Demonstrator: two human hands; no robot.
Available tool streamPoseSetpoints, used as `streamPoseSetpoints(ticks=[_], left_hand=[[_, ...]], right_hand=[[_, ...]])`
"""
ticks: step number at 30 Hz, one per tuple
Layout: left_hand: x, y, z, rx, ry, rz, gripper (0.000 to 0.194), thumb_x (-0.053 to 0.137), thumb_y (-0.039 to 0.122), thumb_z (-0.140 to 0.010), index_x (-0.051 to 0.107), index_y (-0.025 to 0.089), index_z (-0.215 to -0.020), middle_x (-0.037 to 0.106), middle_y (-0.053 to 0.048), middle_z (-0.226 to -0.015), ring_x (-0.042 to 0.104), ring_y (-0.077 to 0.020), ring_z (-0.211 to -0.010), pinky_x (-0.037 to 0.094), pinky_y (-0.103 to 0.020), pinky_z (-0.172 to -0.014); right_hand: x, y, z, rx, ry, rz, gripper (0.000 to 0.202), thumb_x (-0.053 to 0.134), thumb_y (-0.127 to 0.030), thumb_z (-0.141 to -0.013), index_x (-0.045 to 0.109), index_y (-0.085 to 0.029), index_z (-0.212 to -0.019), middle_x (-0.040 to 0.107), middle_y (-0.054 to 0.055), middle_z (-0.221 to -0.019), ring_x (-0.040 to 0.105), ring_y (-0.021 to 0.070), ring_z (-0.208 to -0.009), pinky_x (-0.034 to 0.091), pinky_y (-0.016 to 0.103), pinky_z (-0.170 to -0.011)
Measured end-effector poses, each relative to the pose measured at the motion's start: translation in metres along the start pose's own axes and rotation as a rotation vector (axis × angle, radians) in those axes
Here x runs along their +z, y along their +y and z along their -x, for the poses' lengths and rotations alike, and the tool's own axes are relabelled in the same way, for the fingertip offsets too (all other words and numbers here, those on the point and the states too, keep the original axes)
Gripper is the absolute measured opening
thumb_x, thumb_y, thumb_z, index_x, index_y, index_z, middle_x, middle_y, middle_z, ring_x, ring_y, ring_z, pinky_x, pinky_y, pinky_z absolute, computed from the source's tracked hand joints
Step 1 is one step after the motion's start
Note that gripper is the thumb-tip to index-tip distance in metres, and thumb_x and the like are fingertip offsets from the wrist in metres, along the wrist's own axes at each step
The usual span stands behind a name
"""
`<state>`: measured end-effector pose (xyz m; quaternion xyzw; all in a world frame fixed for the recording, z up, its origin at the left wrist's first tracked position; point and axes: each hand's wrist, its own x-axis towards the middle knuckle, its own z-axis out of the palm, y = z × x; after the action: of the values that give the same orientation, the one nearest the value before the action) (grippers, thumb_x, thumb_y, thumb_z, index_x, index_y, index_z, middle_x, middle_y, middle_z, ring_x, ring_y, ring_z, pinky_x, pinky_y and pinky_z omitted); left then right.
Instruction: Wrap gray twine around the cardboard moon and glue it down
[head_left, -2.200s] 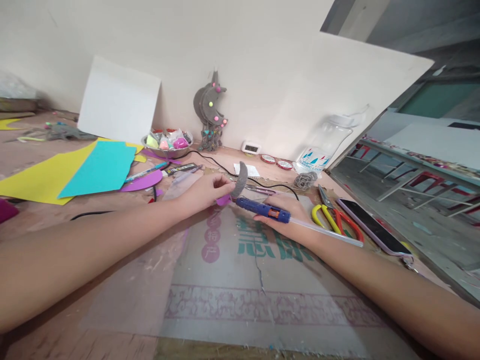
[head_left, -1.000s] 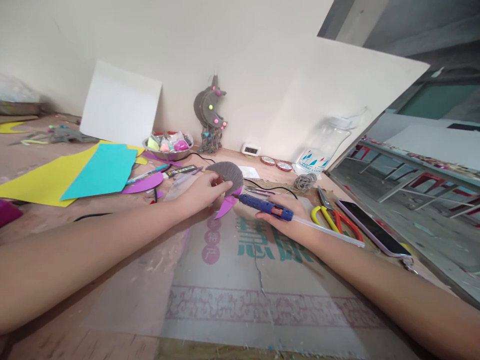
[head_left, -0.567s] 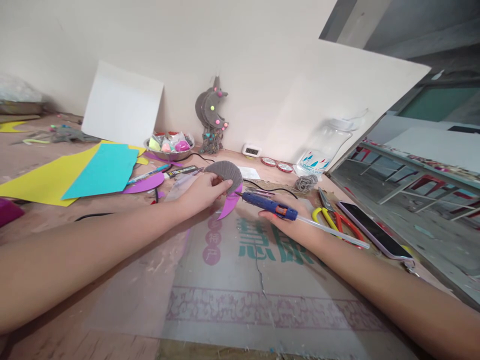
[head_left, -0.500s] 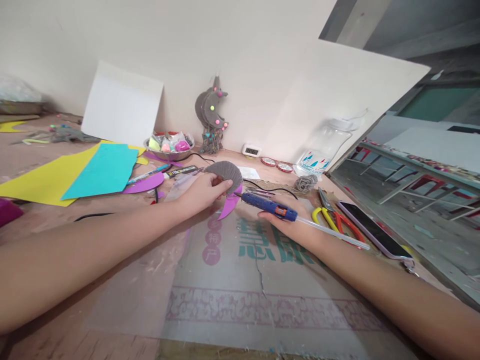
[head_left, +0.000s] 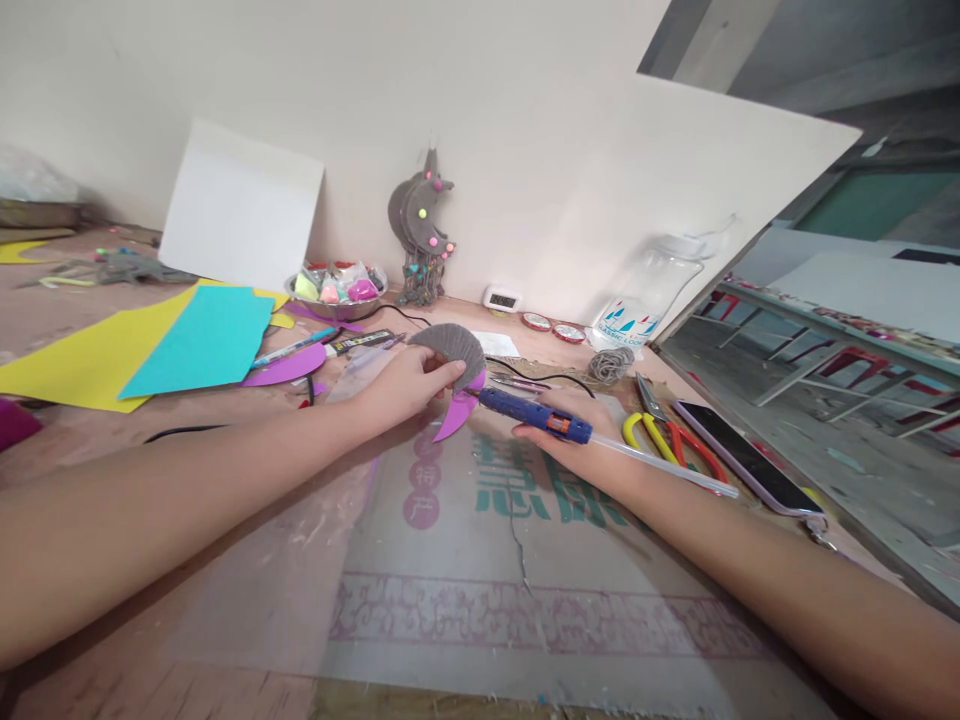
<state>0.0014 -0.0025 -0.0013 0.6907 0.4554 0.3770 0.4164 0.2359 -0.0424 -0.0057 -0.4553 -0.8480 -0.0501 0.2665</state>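
Note:
Between the thumb and fingers of my left hand (head_left: 405, 388) is a crescent moon cutout (head_left: 454, 348). Grey yarn covers its upper part, while the lower tip is bare purple (head_left: 456, 412). A blue hot glue gun (head_left: 534, 412) with a clear glue stick (head_left: 664, 465) out of its back is in my right hand (head_left: 570, 425); most of those fingers are hidden behind it. The gun's nozzle meets or nearly meets the purple part just below the yarn edge. Both hands are above a printed translucent plastic sheet (head_left: 450, 620).
Yellow-and-orange-handled scissors (head_left: 667, 440), a phone (head_left: 750, 458) and a grey yarn ball (head_left: 611, 365) lie right. Cyan foam sheet (head_left: 195, 340) and yellow sheet (head_left: 82, 355) lie left. Behind stand a bowl (head_left: 341, 305), a finished moon ornament (head_left: 421, 225), a small clock (head_left: 502, 298) and a clear bottle (head_left: 649, 290).
The glue gun's nozzle has shifted slightly left and down along the purple part. My left hand keeps the crescent almost still.

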Motion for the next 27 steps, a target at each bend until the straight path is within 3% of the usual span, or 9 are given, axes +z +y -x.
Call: streamPoseSetpoints(ticks=[11, 16, 27], left_hand=[[0.000, -0.001, -0.001, -0.018, -0.005, 0.011, 0.035, 0.050, 0.050, -0.075, 0.052, 0.016, -0.066, 0.057, -0.001, -0.058, 0.051, -0.0112, -0.052, 0.037, -0.023, -0.048], [0.000, -0.002, -0.002, 0.004, -0.003, -0.004, 0.035, 0.050, 0.049, -0.075, 0.052, 0.016, -0.065, 0.056, -0.001, -0.060, 0.051, -0.0112, -0.053, 0.037, -0.023, -0.048], [0.001, -0.010, -0.007, 0.031, -0.009, 0.013, 0.037, 0.049, 0.051, -0.075, 0.051, 0.016, -0.063, 0.056, -0.002, -0.059, 0.052, -0.0117, -0.053, 0.038, -0.023, -0.050]], right_hand=[[-0.001, -0.001, 0.000, 0.072, 0.029, 0.003, 0.030, 0.059, -0.050, -0.073, 0.060, -0.020, -0.075, 0.062, 0.004, -0.074, 0.057, 0.0184, -0.072, 0.041, 0.029, -0.064], [-0.007, -0.007, -0.003, 0.117, -0.023, 0.010, 0.032, 0.058, -0.051, -0.074, 0.062, -0.019, -0.077, 0.063, 0.005, -0.075, 0.058, 0.0189, -0.073, 0.042, 0.028, -0.063], [-0.007, -0.006, -0.002, 0.129, 0.041, -0.013, 0.030, 0.061, -0.049, -0.072, 0.062, -0.019, -0.076, 0.064, 0.006, -0.076, 0.058, 0.0188, -0.071, 0.044, 0.029, -0.064]])
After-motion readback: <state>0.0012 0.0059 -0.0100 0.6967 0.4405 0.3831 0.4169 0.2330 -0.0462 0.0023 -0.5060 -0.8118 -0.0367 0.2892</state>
